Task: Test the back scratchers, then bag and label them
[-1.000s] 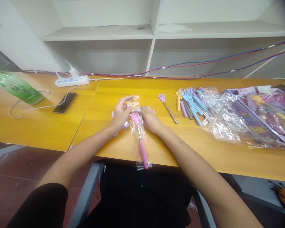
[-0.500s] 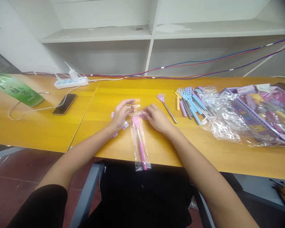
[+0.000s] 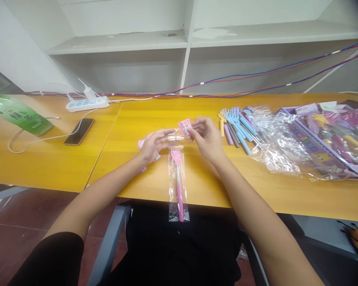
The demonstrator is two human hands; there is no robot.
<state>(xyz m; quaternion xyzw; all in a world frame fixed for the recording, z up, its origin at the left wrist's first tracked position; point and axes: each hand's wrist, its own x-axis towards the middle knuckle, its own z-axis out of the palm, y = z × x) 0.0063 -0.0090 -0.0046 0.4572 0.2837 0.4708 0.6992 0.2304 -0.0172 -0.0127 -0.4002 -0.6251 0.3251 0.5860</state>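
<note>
A pink back scratcher in a clear plastic sleeve point(image 3: 178, 178) lies on the yellow table point(image 3: 197, 182), its handle end over the front edge. My left hand point(image 3: 154, 143) pinches the sleeve's open top end. My right hand point(image 3: 207, 137) is raised just right of it and holds a small pink card point(image 3: 185, 126) between the fingertips. Small pink cards point(image 3: 141, 143) lie partly hidden under my left hand.
Loose back scratchers point(image 3: 235, 126) lie in a row to the right, beside crumpled clear bags point(image 3: 271, 147) and a purple box point(image 3: 325, 139) of packed goods. To the left are a phone point(image 3: 79, 131), a power strip point(image 3: 86, 104) and a green packet point(image 3: 16, 114). White shelves stand behind.
My right hand has lifted off the sleeve and moved up and right, now holding a pink card. My left hand has stayed at the sleeve's top end.
</note>
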